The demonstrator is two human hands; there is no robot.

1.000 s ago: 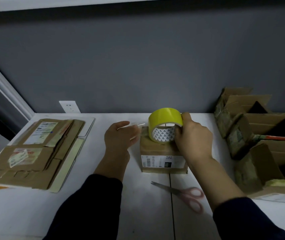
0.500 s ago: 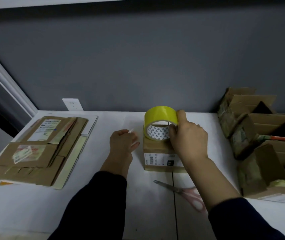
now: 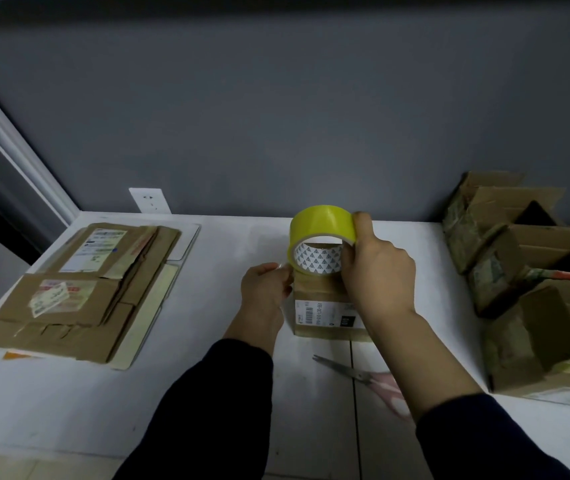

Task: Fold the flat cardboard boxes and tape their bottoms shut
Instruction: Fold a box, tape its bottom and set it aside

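A small folded cardboard box (image 3: pixel 325 315) with a barcode label stands at the middle of the white table (image 3: pixel 207 393). On top of it rests a yellow tape roll (image 3: pixel 321 233) with a patterned white core, and my right hand (image 3: pixel 377 271) grips its right side, thumb on the rim. My left hand (image 3: pixel 266 289) sits at the box's left edge and pinches the clear free end of the tape right beside the roll. A stack of flat cardboard boxes (image 3: pixel 79 289) lies on the left of the table.
Pink-handled scissors (image 3: pixel 363 375) lie in front of the box, partly under my right forearm. Several folded open boxes (image 3: pixel 526 278) crowd the right side. A wall socket (image 3: pixel 150 200) sits low on the grey wall behind.
My left hand has drawn in toward the box's left edge, so the pulled tape strip is shorter. The roll, in my right hand, has stayed on the box top.
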